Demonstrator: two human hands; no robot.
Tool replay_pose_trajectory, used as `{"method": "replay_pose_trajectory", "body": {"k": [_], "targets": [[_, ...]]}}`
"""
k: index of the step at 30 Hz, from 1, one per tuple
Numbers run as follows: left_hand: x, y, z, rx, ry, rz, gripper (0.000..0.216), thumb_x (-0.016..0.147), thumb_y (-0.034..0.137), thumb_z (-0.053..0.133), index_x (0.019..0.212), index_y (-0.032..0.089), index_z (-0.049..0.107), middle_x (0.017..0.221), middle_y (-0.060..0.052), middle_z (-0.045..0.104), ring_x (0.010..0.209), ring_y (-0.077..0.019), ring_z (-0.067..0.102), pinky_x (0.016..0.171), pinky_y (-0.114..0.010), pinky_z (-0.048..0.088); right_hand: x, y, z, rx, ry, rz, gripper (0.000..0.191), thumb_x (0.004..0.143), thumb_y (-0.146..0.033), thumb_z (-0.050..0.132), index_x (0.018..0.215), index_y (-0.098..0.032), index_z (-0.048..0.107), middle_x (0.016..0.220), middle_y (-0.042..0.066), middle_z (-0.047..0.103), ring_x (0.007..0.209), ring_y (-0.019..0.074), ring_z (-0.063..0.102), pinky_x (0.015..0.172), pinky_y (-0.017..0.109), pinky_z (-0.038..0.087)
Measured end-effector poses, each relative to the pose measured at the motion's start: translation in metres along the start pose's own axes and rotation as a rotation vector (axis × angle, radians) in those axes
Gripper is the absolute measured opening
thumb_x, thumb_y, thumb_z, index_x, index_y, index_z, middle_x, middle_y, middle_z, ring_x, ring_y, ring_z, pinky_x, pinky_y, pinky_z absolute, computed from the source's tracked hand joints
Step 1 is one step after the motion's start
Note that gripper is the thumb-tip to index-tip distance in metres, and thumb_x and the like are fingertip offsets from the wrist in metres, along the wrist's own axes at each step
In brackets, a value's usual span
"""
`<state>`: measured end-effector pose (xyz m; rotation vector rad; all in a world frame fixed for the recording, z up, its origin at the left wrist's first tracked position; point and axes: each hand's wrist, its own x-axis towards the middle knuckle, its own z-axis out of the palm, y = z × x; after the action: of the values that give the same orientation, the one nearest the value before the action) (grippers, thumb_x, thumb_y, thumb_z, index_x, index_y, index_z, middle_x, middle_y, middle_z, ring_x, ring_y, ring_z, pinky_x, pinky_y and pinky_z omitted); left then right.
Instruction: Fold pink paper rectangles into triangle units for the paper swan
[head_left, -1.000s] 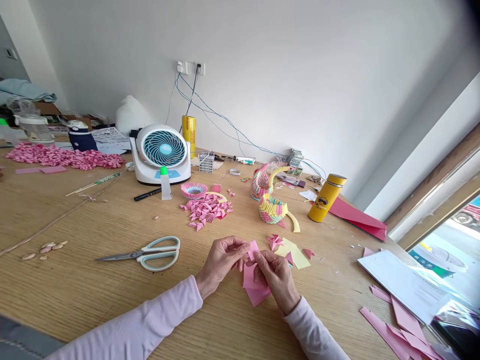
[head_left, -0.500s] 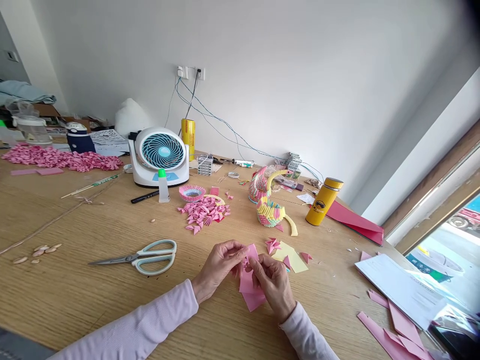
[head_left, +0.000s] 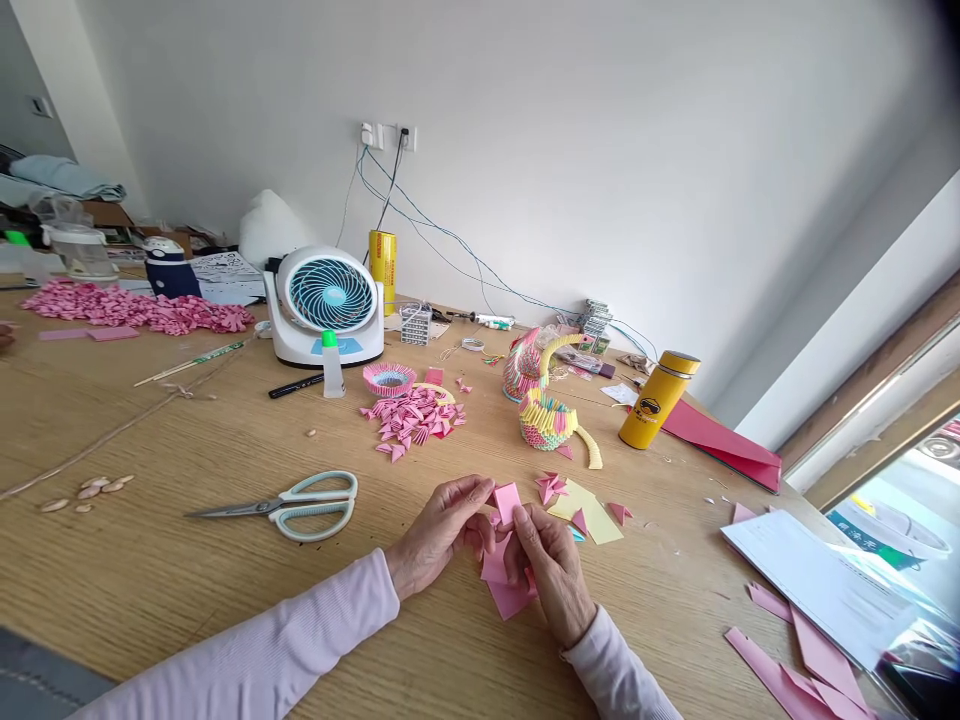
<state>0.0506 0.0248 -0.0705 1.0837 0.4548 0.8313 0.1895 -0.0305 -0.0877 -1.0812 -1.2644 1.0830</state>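
Small pink slip (head_left: 507,503) pinched in both hands, above the table at front centre.

Left to right:
- Far left, back: long pink paper pile (head_left: 142,305). In front, peanuts (head_left: 90,490) in a small cluster.
- Table (head_left: 187,600) edge cuts diagonally across the bottom-left corner, grey beyond. Wide strip of wood between peanuts and that edge.
- Fan (head_left: 330,290) at the back; green-capped bottle (head_left: 332,375) upright before it, black pen (head_left: 296,386) lying alongside.
- Scissors (head_left: 277,507) flat, tips pointing left, handles toward left hand. Wood shows between handles and left sleeve, so some elbow room.
- Folded pink pieces (head_left: 412,415) heaped beyond the hands, gap in between.
- Left hand (head_left: 439,530): thumb and finger pinch slip's upper-left edge.
- Pink sheets (head_left: 508,600) overlap beneath both hands; finger contact there, can't tell.
- Right hand (head_left: 555,565): thumb on slip's lower-right corner, fingers curled behind, pinching.
- Yellow paper (head_left: 596,515) just beyond right hand, tightest spot. Paper basket (head_left: 544,435) farther back.
- Yellow flask (head_left: 660,400) upright, well apart from the hands.
- Right edge: white sheet (head_left: 814,580) and pink strips (head_left: 780,670). Broad wood lane between strips and right sleeve.
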Motion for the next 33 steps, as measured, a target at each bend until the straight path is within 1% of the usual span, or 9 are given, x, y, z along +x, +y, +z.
{"method": "replay_pose_trajectory", "body": {"k": [3, 6, 9, 13, 17, 20, 24, 27, 33], "targets": [[0.000, -0.001, 0.000, 0.045, 0.020, 0.020, 0.034, 0.082, 0.047, 0.059, 0.077, 0.014, 0.053, 0.062, 0.001, 0.057, 0.045, -0.0083, 0.054, 0.041, -0.017, 0.040, 0.000, 0.001, 0.000, -0.005, -0.007, 0.004, 0.044, 0.089, -0.057, 0.044, 0.074, -0.016, 0.055, 0.040, -0.005, 0.050, 0.031, 0.0067, 0.038, 0.036, 0.018, 0.026], [0.000, -0.005, -0.001, 0.157, 0.061, 0.065, 0.033, 0.082, 0.044, 0.060, 0.089, 0.013, 0.056, 0.061, 0.001, 0.058, 0.044, -0.0086, 0.055, 0.042, -0.018, 0.042, -0.001, 0.003, 0.000, -0.046, 0.007, -0.017, 0.043, 0.090, -0.056, 0.043, 0.073, -0.017, 0.053, 0.040, -0.004, 0.050, 0.032, 0.0075, 0.039, 0.036, 0.019, 0.027], [0.001, -0.009, -0.003, 0.228, 0.057, 0.108, 0.039, 0.079, 0.038, 0.065, 0.107, 0.014, 0.052, 0.074, 0.000, 0.062, 0.045, -0.0083, 0.056, 0.043, -0.020, 0.046, -0.002, 0.005, 0.001, -0.132, 0.010, -0.058, 0.041, 0.092, -0.053, 0.040, 0.072, -0.019, 0.050, 0.043, -0.004, 0.051, 0.034, 0.0085, 0.041, 0.037, 0.020, 0.030], [0.002, -0.012, -0.005, 0.255, 0.042, 0.143, 0.042, 0.078, 0.033, 0.067, 0.111, 0.016, 0.049, 0.084, 0.000, 0.061, 0.043, -0.0057, 0.055, 0.041, -0.018, 0.045, -0.001, 0.004, -0.001, -0.347, 0.029, -0.148, 0.037, 0.093, -0.047, 0.042, 0.070, -0.019, 0.051, 0.052, -0.002, 0.053, 0.041, 0.0099, 0.046, 0.040, 0.021, 0.034], [0.002, -0.014, -0.006, 0.283, 0.036, 0.143, 0.040, 0.078, 0.035, 0.066, 0.110, 0.016, 0.050, 0.079, 0.002, 0.056, 0.043, -0.0061, 0.054, 0.039, -0.018, 0.044, -0.001, -0.003, -0.009, -0.464, 0.158, -0.268, 0.019, 0.087, -0.036, 0.056, 0.093, -0.019, 0.054, 0.079, 0.002, 0.059, 0.046, 0.0076, 0.046, 0.041, 0.021, 0.035], [0.002, -0.014, -0.007, 0.287, -0.002, 0.124, 0.041, 0.077, 0.037, 0.067, 0.107, 0.016, 0.050, 0.076, 0.003, 0.054, 0.044, -0.0070, 0.054, 0.040, -0.020, 0.045, -0.001, -0.008, -0.013, -0.489, 0.097, -0.362, 0.017, 0.086, -0.028, 0.058, 0.102, -0.020, 0.058, 0.104, 0.007, 0.056, 0.053, 0.0072, 0.050, 0.044, 0.021, 0.040], [0.004, -0.012, -0.009, 0.274, 0.057, 0.092, 0.043, 0.074, 0.039, 0.070, 0.104, 0.014, 0.051, 0.073, 0.002, 0.056, 0.046, -0.0068, 0.053, 0.042, -0.019, 0.044, -0.002, -0.009, -0.015, -0.462, 0.022, -0.402, 0.006, 0.085, -0.020, 0.057, 0.088, -0.020, 0.062, 0.104, 0.007, 0.055, 0.058, 0.0080, 0.052, 0.045, 0.020, 0.041], [0.004, -0.006, -0.008, 0.208, 0.120, 0.059, 0.039, 0.075, 0.041, 0.069, 0.097, 0.013, 0.055, 0.065, 0.003, 0.055, 0.045, -0.0050, 0.048, 0.042, -0.017, 0.040, -0.002, -0.008, -0.015, -0.466, 0.019, -0.433, 0.006, 0.083, -0.014, 0.057, 0.084, -0.020, 0.058, 0.101, 0.007, 0.056, 0.064, 0.0102, 0.054, 0.046, 0.019, 0.043], [0.000, 0.004, -0.006, 0.114, -0.049, -0.177, 0.037, 0.076, 0.047, 0.066, 0.076, 0.011, 0.061, 0.050, 0.004, 0.051, 0.040, -0.0052, 0.041, 0.037, -0.018, 0.030, -0.003, -0.011, -0.017, -0.569, 0.052, -0.564, 0.009, 0.084, -0.011, 0.056, 0.085, -0.019, 0.059, 0.103, 0.010, 0.057, 0.078, 0.0153, 0.058, 0.052, 0.022, 0.049]]}}
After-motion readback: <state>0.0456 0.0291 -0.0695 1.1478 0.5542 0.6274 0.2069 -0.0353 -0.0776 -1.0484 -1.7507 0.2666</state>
